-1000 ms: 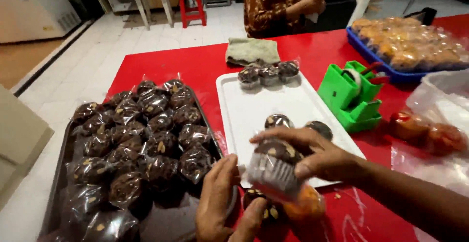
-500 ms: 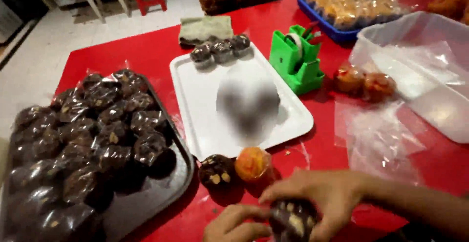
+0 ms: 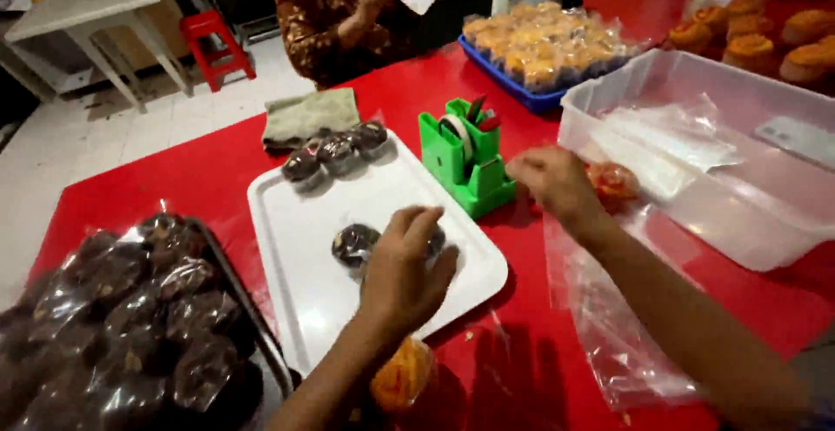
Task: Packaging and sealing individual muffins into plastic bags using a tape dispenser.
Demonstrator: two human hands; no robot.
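Nearest me, an orange cake (image 3: 402, 377) lies wrapped on the red bench (image 3: 200, 179) beside the dark tray (image 3: 252, 318) of chocolate cakes. Left hand (image 3: 404, 270) has come forward onto the white tray (image 3: 304, 222) — fingers curled over a wrapped chocolate cake (image 3: 355, 244), so the piece held earlier now sits there. Right hand (image 3: 557, 183) has moved out to the green tape dispenser (image 3: 465, 157) — fingers loosely closed, nothing visibly held.

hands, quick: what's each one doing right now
Left hand: fingers curled over a wrapped chocolate muffin on the white tray; grip cannot be told.
Right hand: loosely closed by the green tape dispenser; nothing visibly held.
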